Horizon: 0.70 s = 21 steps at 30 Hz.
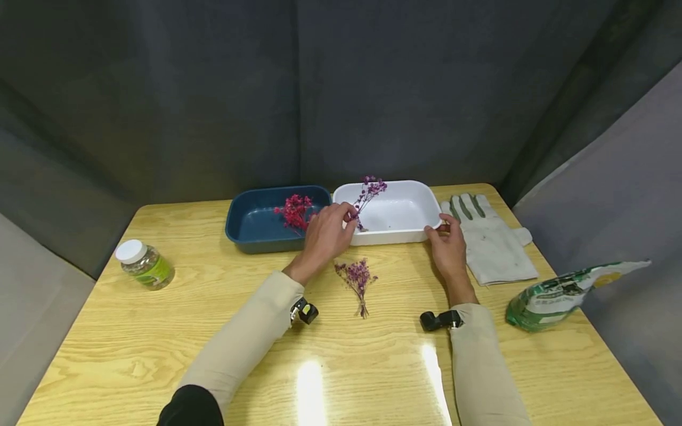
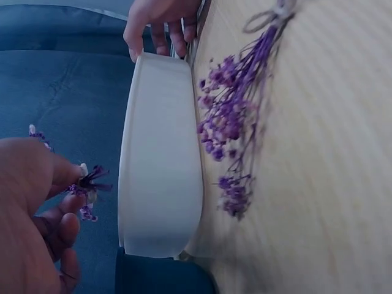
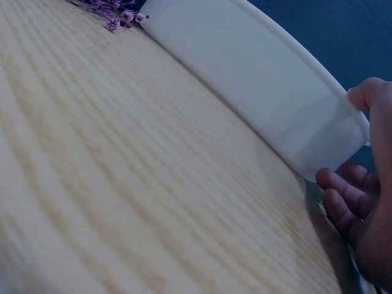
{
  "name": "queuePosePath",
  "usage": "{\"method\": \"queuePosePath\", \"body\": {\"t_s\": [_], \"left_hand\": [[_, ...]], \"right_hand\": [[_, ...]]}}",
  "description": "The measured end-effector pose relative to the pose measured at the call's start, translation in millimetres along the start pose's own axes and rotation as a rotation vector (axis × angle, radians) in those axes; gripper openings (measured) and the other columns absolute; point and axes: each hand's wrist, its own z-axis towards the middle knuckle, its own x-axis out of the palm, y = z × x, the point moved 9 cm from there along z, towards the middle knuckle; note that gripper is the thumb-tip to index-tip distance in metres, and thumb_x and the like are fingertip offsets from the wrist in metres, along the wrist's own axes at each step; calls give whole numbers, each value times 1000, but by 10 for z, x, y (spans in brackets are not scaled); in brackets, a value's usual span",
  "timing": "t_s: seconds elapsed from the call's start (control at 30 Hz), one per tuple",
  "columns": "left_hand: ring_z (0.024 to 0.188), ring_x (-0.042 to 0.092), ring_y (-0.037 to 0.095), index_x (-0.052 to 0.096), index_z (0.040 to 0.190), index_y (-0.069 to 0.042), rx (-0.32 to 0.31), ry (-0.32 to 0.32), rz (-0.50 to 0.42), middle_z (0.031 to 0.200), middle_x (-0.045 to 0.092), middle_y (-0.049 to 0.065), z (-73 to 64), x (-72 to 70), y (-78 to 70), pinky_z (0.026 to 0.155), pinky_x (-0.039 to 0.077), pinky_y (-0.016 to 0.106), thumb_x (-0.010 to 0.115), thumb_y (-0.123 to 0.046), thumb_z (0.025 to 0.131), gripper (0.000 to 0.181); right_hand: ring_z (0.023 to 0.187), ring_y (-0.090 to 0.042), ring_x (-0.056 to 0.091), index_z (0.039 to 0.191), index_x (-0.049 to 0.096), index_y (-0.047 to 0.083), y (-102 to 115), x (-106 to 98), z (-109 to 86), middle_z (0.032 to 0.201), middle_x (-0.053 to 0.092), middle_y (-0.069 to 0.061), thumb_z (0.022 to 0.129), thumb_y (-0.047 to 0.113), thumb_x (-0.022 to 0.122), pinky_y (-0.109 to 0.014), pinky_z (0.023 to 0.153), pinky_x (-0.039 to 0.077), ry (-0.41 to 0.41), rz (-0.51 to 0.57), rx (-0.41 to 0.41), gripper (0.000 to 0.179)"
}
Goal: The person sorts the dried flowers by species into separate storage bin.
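In the head view my left hand (image 1: 331,229) pinches the stems of a small bunch of purple dried flowers (image 1: 371,188), its blossoms pointing up over the left end of a white rectangular tub (image 1: 394,238). The left wrist view shows the stem ends (image 2: 92,179) between thumb and fingertips. At the tub's front right corner, my right hand (image 1: 449,245) holds the rim, thumb (image 3: 362,95) at the edge and fingers bent by the end wall. Another purple dried bunch (image 1: 358,278), tied with twine, lies on the table in front of the tub.
A dark blue tub (image 1: 266,244) with a red dried bunch (image 1: 295,210) adjoins the white one. White-and-green work gloves (image 1: 492,248) lie at right, near a green-and-white bag (image 1: 559,299). A white-lidded jar (image 1: 149,266) stands left. Dark curtain (image 1: 298,89) hangs behind.
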Motion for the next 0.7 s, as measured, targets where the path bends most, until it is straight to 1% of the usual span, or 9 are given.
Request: {"method": "queuePosePath", "body": {"t_s": [0.1,0.2,0.4,0.5,0.63,0.7], "left_hand": [[88,60,16,66,100,-23,4,-3,33,91,64,-4,96,19,-18,73,44,37,59,-27,93,10],[89,59,16,63,96,-22,-5,-9,52,91,64,-4,181,57,-20,73,42,37,59,-28,94,8],[90,60,16,61,92,-23,-21,-31,62,90,63,-6,298,192,-12,73,40,37,64,-31,92,9],[90,61,16,62,96,-22,-24,-21,60,93,66,-6,311,266,-3,75,41,37,65,-34,91,13],[96,62,16,62,109,-23,-28,34,62,105,70,-7,268,367,30,80,41,38,66,-39,90,25],[100,61,16,62,115,-23,-24,53,59,110,70,-6,235,391,41,82,41,38,66,-41,89,31]], "right_hand": [[93,-17,51,142,41,20,4,4,3,116,49,-10,96,37,54,-26,81,40,3,1,4,51],[91,-17,50,142,41,20,4,6,8,116,50,-10,95,37,55,-26,80,40,5,5,2,51],[90,-18,50,142,40,22,-5,0,12,115,50,-10,95,38,55,-27,79,40,11,-1,-2,52],[91,-19,51,142,40,22,-7,-8,12,114,50,-9,95,39,55,-28,79,40,10,3,-3,52],[92,-18,52,142,39,24,-18,-4,1,115,50,-8,95,41,55,-27,79,40,19,-3,6,53],[92,-18,52,142,39,23,-18,-1,-5,115,51,-8,95,40,55,-27,79,41,22,-2,8,53]]}}
